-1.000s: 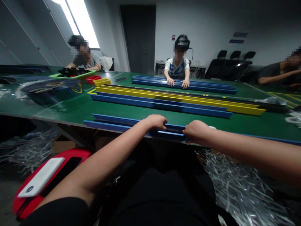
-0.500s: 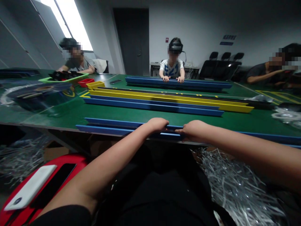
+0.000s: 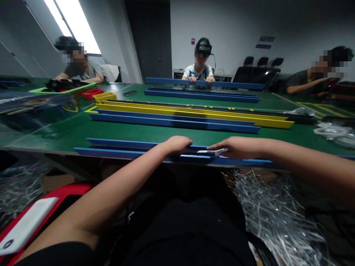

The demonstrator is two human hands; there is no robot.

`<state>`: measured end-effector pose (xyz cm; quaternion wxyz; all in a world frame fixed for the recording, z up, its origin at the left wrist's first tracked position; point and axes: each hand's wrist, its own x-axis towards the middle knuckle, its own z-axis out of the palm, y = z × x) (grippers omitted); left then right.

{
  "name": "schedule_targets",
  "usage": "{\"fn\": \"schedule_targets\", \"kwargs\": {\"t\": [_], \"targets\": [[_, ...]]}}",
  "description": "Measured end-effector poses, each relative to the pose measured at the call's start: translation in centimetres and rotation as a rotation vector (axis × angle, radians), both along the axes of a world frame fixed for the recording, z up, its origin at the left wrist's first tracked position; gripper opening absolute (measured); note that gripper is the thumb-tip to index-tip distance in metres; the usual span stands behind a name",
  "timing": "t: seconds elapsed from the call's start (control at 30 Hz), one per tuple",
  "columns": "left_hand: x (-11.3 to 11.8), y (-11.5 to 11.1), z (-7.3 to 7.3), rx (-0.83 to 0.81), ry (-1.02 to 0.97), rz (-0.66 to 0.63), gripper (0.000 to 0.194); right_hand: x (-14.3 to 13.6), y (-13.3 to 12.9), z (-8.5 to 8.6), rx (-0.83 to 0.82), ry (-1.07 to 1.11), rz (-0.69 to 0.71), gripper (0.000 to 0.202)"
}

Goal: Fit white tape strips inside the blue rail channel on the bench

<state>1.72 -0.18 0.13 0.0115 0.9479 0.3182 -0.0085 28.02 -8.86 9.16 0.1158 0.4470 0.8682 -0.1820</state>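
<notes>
A long blue channel [image 3: 122, 152] lies along the near edge of the green table. My left hand [image 3: 179, 145] is closed at its middle, the fingers curled down into the channel; what they hold, if anything, is hidden. To the right, my right hand [image 3: 233, 147] pinches a thin white strip [image 3: 212, 152] that runs leftward inside the channel. Behind my hands lie another blue channel [image 3: 166, 121] and a yellow channel [image 3: 155, 111], side by side.
Across the table a person [image 3: 198, 70] holds a blue bar [image 3: 233, 85] above more blue pieces. At left are a clear plastic roll [image 3: 36, 111], a red bin [image 3: 92, 94] and a yellow bin [image 3: 105, 96]. A phone [image 3: 27, 223] lies on a red stool [image 3: 74, 188].
A white strip now shows at my right hand. Both hands appear slightly farther left in view. The person opposite has lifted a blue bar off the table.
</notes>
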Motion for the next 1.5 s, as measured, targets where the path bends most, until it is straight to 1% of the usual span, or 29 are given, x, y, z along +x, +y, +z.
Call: {"fn": "schedule_targets", "kwargs": {"t": [0.07,0.1,0.17,0.23,0.33,0.43,0.53,0.7,0.83,1.07,1.33,1.5], "targets": [[-2.0,0.3,0.0,-0.011,0.004,0.02,0.027,0.1,0.2,-0.2,-0.034,-0.002,0.011,0.052],[-3.1,0.5,-0.1,-0.016,0.002,0.034,0.026,0.1,0.3,-0.4,-0.021,-0.019,0.022,0.052],[-5.4,1.0,-0.3,-0.031,-0.028,0.039,0.024,-0.4,0.3,-0.7,0.068,-0.082,0.061,0.053],[-7.1,1.3,-0.6,-0.051,-0.045,0.057,0.024,-1.2,0.2,-1.2,0.168,-0.16,0.111,0.054],[-8.3,1.5,-0.8,-0.064,-0.055,0.078,0.024,-2.5,0.0,-2.2,0.259,-0.279,0.172,0.053],[-8.4,1.6,-1.1,-0.054,-0.068,0.08,0.027,-3.3,0.1,-3.1,0.319,-0.349,0.19,0.056],[-8.3,1.7,-1.2,-0.039,-0.077,0.1,0.03,-3.6,0.3,-3.7,0.371,-0.389,0.173,0.058],[-8.5,1.7,-1.2,-0.048,-0.058,0.129,0.028,-4.1,0.2,-4.4,0.387,-0.414,0.128,0.053],[-8.4,1.6,-1.0,-0.065,-0.059,0.157,0.029,-4.5,0.2,-4.8,0.392,-0.419,0.108,0.055],[-8.3,1.3,-0.7,-0.078,-0.043,0.167,0.03,-5.1,0.0,-4.9,0.375,-0.463,0.076,0.054],[-8.2,1.4,-0.8,-0.074,-0.051,0.174,0.03,-5.6,-0.1,-4.9,0.355,-0.482,0.055,0.056],[-7.9,1.5,-0.5,-0.124,-0.045,0.197,0.034,-5.7,-0.1,-4.8,0.356,-0.469,0.064,0.055]]}}
